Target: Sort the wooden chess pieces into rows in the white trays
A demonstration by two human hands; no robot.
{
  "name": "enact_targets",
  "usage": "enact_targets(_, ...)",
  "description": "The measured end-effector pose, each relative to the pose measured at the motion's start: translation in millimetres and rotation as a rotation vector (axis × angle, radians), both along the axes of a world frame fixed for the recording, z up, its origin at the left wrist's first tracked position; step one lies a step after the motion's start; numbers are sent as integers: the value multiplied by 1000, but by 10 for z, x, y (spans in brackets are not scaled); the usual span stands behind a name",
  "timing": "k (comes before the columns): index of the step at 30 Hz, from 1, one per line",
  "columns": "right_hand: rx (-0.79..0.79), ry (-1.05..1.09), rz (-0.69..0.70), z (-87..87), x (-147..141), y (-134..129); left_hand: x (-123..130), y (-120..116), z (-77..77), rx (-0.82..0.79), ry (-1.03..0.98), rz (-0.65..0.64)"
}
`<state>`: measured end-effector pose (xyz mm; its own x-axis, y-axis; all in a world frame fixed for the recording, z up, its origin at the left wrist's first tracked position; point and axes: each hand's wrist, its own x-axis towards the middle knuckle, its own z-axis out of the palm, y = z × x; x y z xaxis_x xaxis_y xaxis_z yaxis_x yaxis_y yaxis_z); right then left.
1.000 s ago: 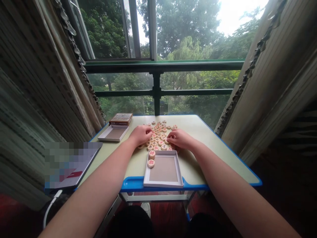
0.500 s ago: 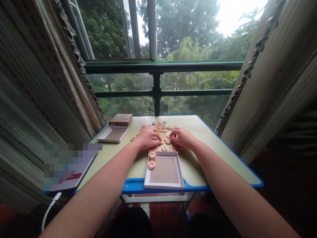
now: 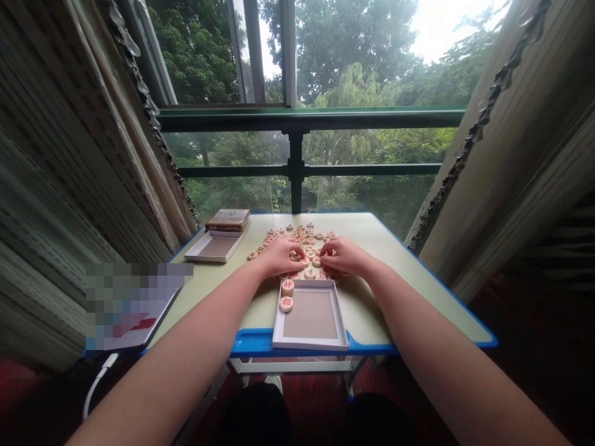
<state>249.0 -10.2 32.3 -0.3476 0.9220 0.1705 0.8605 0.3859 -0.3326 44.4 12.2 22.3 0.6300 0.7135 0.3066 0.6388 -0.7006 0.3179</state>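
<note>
Many round wooden Chinese chess pieces (image 3: 310, 273) with red or dark characters lie in a loose cluster on the pale table (image 3: 385, 297). My left hand (image 3: 279, 255) reaches in from the left, its fingers closed on a chess piece (image 3: 304, 261). From the right, my right hand (image 3: 344, 255) pinches another chess piece (image 3: 317, 261) between thumb and fingers. Other pieces are partly hidden under both hands. Just in front of them is a shallow white box tray (image 3: 309, 342). Red-marked pieces (image 3: 287, 303) sit along its left side, the farther ones seemingly stacked.
A second shallow tray (image 3: 214, 246) lies at the back left, against a brown patterned box (image 3: 227, 219). At the left edge is a flat device (image 3: 158, 319), partly blurred out, with a white cable (image 3: 95, 384). Curtains flank the window and its green railing (image 3: 372, 118).
The view has shifted slightly. My right thumb and fingers have closed in on a piece; my left hand stays nearly in place. The pieces in the near tray have not changed.
</note>
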Motion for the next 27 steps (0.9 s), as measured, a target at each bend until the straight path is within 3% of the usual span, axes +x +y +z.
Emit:
enact_targets(8, 114, 33, 60, 24, -68, -37, -3, -25, 14, -77, -63, 18)
enact_targets(14, 108, 8, 136, -35, -128, -46, -6, -9, 0, -56, -60, 15)
enact_targets(27, 129, -43, 100, -19, -126, -40, 0, -11, 0, -109, -84, 34)
